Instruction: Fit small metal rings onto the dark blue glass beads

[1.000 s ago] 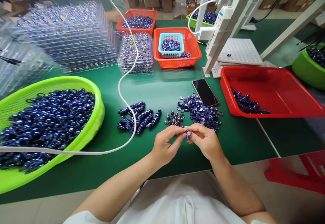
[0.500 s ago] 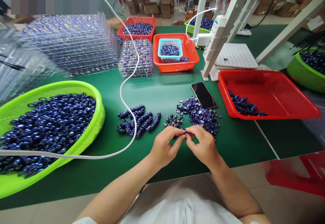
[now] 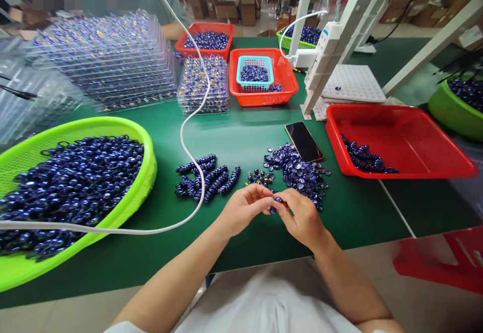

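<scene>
In front of my body, my left hand (image 3: 244,209) and my right hand (image 3: 303,218) meet fingertip to fingertip. Both are closed in a pinch on small shiny dark-blue bead-like pieces (image 3: 278,199); one hangs just under the fingertips. How they join is too small to tell. Right behind the hands is a pile of loose blue round caps (image 3: 302,172), some showing hollow undersides. A smaller cluster of gold-and-dark bits (image 3: 259,176) sits beside it. Left of the hands lie several stacked rows of blue beads (image 3: 207,177).
A green basket (image 3: 150,164) full of blue looped pieces stands left. A white cable (image 3: 184,142) crosses the table. A phone (image 3: 304,141) and red tray (image 3: 415,142) are at right. Behind are clear stacked trays (image 3: 162,66), an orange basket (image 3: 289,79), and a person's arm (image 3: 171,31).
My left fingers have shifted their pinch and straightened somewhat. Blue pieces now show more plainly between and below the fingertips. The camera view has moved slightly.
</scene>
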`<state>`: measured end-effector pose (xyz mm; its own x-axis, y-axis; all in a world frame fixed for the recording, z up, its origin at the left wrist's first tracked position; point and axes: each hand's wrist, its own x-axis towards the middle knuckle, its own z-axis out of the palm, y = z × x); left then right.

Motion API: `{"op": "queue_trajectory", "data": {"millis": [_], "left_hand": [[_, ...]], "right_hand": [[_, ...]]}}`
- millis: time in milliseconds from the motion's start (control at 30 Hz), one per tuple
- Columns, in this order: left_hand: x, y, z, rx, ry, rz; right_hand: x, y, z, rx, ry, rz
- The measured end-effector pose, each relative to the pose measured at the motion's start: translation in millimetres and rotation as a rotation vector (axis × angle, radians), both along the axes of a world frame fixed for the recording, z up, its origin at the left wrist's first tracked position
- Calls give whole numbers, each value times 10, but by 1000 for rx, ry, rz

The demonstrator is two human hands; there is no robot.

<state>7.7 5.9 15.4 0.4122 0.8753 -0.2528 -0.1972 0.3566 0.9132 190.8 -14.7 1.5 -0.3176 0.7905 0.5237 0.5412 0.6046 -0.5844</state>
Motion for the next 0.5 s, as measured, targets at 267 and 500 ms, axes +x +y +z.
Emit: {"op": "queue_trajectory", "data": {"millis": [267,500], "left_hand": [[47,-82,-22,307,154,-79],[62,-115,-25,271,102,-21]], "right_hand": [[-50,-44,-2,45,-38,-3],[-70,-89,14,121,-57,11]]}}
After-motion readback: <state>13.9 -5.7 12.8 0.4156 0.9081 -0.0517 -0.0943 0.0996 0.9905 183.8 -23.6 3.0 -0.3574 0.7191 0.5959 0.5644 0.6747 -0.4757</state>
